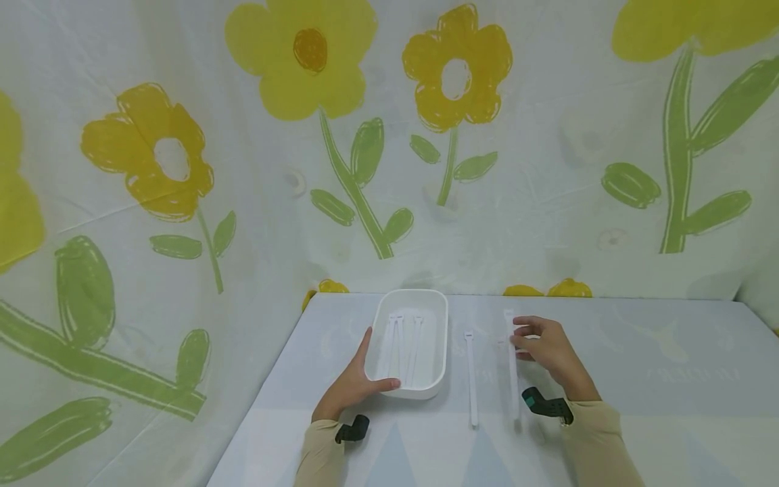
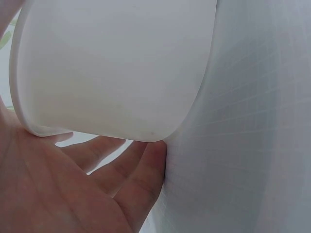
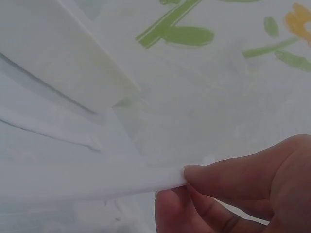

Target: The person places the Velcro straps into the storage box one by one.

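My left hand (image 1: 353, 387) holds the white plastic container (image 1: 442, 338) at its near left corner, thumb over the near rim and fingers along the left side. In the left wrist view, its fingers (image 2: 141, 189) lie against the outer wall. Several slim white strips (image 1: 398, 345) with small squared heads lie lengthwise inside the container. My right hand (image 1: 550, 352) pinches another long white strip (image 1: 513, 385) between thumb and fingers near its far end. The right wrist view shows this pinch on the strip's end (image 3: 165, 180). A similar loose strip (image 1: 471, 385) lies between the container and my right hand.
The pale table (image 1: 669, 379) has faint printed patterns and blue triangles near its front. A white curtain (image 1: 523, 223) with yellow flowers hangs behind its far edge and down the left side. Each wrist carries a small black camera (image 1: 548, 406).
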Demonstrator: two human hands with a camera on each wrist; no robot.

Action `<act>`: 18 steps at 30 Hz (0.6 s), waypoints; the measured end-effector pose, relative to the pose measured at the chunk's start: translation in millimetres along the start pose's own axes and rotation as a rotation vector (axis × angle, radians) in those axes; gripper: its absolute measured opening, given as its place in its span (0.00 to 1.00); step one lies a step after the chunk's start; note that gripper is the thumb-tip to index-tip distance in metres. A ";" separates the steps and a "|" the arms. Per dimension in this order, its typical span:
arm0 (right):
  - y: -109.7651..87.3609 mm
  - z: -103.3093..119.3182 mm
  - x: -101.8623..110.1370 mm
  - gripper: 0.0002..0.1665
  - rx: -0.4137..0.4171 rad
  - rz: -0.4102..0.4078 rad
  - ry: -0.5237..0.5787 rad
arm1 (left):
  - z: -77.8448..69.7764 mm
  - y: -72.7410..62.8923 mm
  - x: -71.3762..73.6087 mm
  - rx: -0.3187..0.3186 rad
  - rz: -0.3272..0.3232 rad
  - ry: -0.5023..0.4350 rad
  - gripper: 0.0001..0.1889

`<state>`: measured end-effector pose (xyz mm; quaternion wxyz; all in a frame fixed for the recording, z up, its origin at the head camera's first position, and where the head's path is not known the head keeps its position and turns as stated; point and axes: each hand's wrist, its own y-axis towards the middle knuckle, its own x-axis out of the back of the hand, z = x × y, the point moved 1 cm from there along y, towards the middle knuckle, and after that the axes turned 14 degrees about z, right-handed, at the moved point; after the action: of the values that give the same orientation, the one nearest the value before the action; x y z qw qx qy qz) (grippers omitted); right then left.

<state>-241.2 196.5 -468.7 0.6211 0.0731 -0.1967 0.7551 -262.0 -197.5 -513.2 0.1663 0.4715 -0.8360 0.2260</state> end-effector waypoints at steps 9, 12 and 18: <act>-0.3 3.7 -5.0 0.29 -0.008 -0.012 0.051 | -2.0 -1.5 -0.8 0.026 -0.009 -0.001 0.72; -0.2 5.8 -6.0 0.29 -0.003 -0.012 0.071 | -2.3 -1.2 -1.3 0.022 -0.011 0.000 0.72; -0.7 12.3 -10.6 0.30 -0.006 -0.013 0.110 | -3.1 -2.2 -1.1 -0.009 -0.001 -0.005 0.72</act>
<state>-239.9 182.2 -461.0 0.6360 0.0309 -0.1641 0.7534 -259.4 -196.1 -510.7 0.1664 0.4719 -0.8372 0.2206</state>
